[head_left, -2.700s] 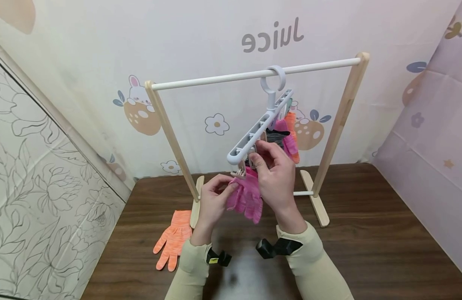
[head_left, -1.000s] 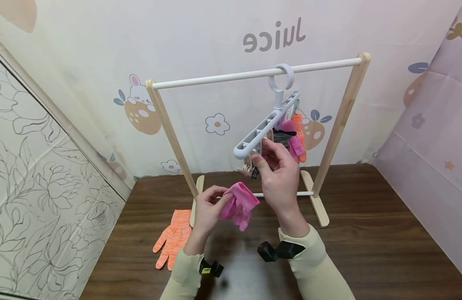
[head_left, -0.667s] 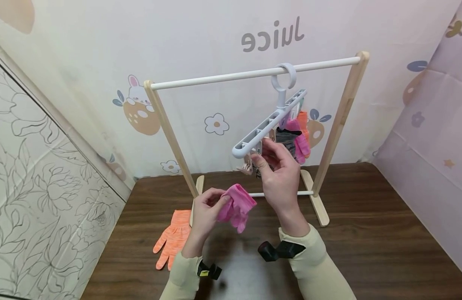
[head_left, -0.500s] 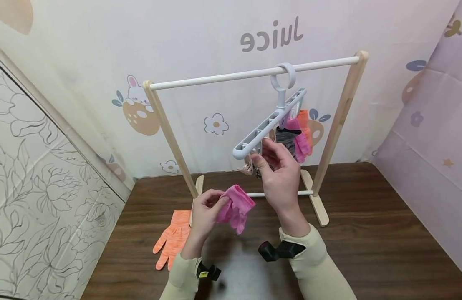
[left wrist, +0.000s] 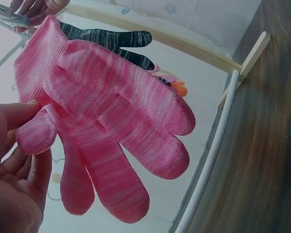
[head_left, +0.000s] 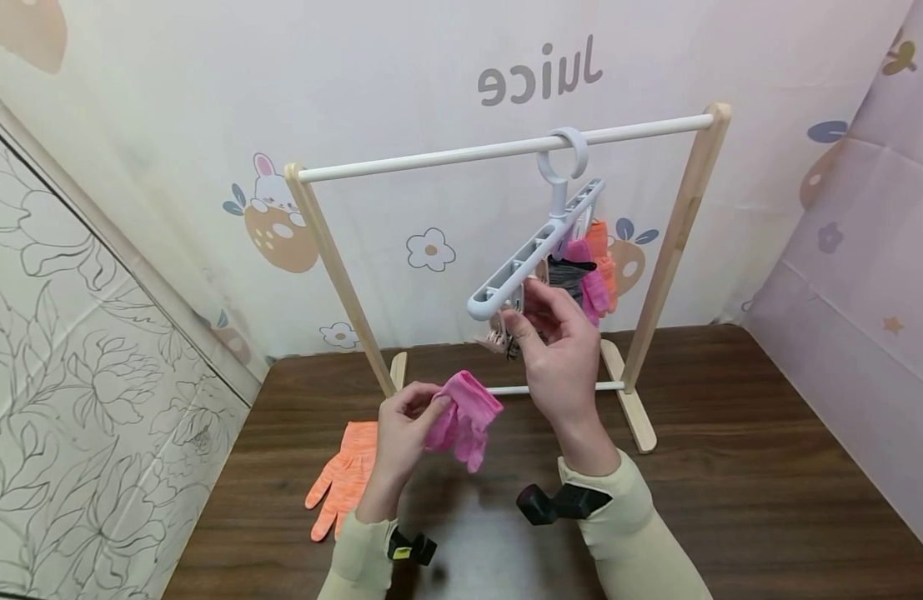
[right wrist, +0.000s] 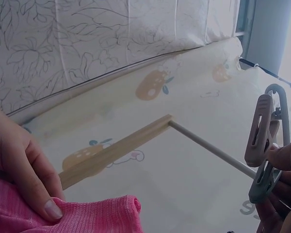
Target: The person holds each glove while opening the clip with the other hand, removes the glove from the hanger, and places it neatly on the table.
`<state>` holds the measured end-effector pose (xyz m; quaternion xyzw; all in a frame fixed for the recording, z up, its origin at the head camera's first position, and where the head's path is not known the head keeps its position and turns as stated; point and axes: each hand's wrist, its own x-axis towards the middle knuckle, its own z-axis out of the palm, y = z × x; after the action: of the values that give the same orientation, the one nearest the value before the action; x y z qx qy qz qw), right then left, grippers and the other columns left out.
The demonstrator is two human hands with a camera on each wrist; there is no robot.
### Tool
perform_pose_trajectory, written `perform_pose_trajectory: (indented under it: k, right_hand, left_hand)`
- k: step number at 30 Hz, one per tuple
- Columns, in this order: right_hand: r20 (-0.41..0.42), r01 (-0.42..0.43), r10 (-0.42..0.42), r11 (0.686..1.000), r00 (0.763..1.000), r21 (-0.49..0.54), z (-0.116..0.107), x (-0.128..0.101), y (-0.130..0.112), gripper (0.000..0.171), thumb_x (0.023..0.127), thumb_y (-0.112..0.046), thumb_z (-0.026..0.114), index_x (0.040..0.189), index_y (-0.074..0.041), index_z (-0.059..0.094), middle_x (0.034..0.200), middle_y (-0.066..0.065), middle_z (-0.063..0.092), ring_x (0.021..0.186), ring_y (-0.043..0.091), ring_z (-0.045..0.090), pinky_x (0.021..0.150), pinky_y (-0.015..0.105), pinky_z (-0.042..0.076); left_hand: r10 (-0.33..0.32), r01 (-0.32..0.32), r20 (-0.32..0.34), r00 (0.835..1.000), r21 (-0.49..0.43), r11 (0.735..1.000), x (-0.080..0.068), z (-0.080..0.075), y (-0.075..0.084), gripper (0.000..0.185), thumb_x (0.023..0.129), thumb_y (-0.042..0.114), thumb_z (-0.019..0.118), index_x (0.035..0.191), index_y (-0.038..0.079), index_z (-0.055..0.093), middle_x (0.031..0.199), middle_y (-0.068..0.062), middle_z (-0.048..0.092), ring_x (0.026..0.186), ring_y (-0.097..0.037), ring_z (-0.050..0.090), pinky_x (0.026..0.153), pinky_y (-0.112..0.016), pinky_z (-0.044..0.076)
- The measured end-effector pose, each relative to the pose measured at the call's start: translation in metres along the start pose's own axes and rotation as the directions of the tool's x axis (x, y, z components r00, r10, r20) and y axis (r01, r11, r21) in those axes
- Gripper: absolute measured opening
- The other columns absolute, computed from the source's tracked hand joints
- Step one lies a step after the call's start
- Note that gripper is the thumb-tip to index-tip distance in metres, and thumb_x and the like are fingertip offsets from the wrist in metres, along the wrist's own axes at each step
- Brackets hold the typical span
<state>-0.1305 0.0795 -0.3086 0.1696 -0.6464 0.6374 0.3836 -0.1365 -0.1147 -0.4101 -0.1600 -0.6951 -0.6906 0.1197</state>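
Note:
My left hand (head_left: 401,437) pinches a pink knit glove (head_left: 469,408) near its cuff; the glove's fingers hang down, well shown in the left wrist view. Cuff and clips are apart. Up at the near end of a grey clip hanger (head_left: 539,248), my right hand (head_left: 562,367) pinches a grey clip (right wrist: 263,184) between thumb and fingers. Beside it is a beige clip (right wrist: 258,133). A dark grey glove (left wrist: 106,39) hangs behind, partly hidden by the right hand in the head view. Farther along the hanger hang another pink glove (head_left: 594,292) and an orange glove (head_left: 602,250).
The hanger hooks over the white rail (head_left: 446,157) of a wooden-sided rack (head_left: 682,233). On the brown table (head_left: 739,467) an orange glove (head_left: 348,471) lies flat at the left, near the rack's left foot. A patterned cloth backdrop (head_left: 401,75) stands behind.
The pink glove and my left hand have come down and left, away from the clips. The right hand has stayed at the hanger's near end. The hanger has swung a little.

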Motion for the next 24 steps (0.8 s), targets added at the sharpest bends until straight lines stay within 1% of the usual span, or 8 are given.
perform_pose_trajectory:
  k: [5,10,14,19,24]
  right_hand:
    - [-0.005,-0.001,0.001,1.0,1.0,-0.003,0.0,-0.001,0.001,0.039,0.085,0.006,0.073,0.123,0.004,0.066,0.109,0.016,0.065,0.099,0.021,0.064,0.087,0.027,0.054]
    - [-0.003,-0.007,0.007,1.0,1.0,-0.001,-0.001,-0.001,0.0,0.039,0.085,0.006,0.073,0.123,0.005,0.065,0.109,0.017,0.065,0.099,0.021,0.064,0.087,0.027,0.053]
    - [0.001,-0.019,0.019,1.0,1.0,-0.01,-0.002,-0.001,-0.001,0.039,0.086,0.005,0.073,0.124,0.004,0.065,0.11,0.016,0.066,0.1,0.022,0.064,0.088,0.027,0.053]
    - [0.002,-0.029,0.029,0.999,1.0,-0.012,-0.003,-0.002,-0.001,0.039,0.086,0.005,0.073,0.125,0.004,0.065,0.111,0.015,0.065,0.101,0.024,0.063,0.089,0.028,0.053]
    - [-0.003,-0.031,0.031,0.999,1.0,-0.006,-0.003,-0.003,-0.002,0.039,0.086,0.006,0.072,0.124,0.004,0.065,0.111,0.016,0.065,0.101,0.022,0.064,0.089,0.028,0.053]
  left_hand:
    - [-0.008,0.008,-0.004,1.0,0.004,1.0,-0.002,-0.004,-0.001,0.009,0.088,-0.004,0.072,0.094,-0.009,0.071,0.087,-0.026,0.069,0.074,-0.012,0.067,0.062,-0.02,0.053]
    - [-0.019,0.02,-0.016,1.0,0.039,0.999,-0.003,-0.009,-0.004,0.008,0.088,-0.002,0.073,0.094,-0.007,0.071,0.088,-0.022,0.07,0.074,-0.012,0.066,0.063,-0.021,0.053]
    - [-0.032,0.033,-0.021,0.999,0.044,0.998,-0.004,-0.012,-0.007,0.008,0.088,-0.001,0.073,0.095,-0.005,0.072,0.087,-0.018,0.071,0.075,-0.014,0.067,0.064,-0.023,0.054]
    - [-0.036,0.037,-0.028,0.999,0.038,0.999,-0.006,-0.015,-0.01,0.009,0.088,-0.002,0.073,0.095,-0.007,0.072,0.089,-0.019,0.071,0.076,-0.014,0.067,0.066,-0.023,0.054]
    - [-0.046,0.047,-0.04,0.998,0.035,0.998,-0.01,-0.017,-0.014,0.009,0.087,-0.004,0.073,0.094,-0.008,0.071,0.09,-0.021,0.071,0.077,-0.013,0.067,0.068,-0.021,0.054]
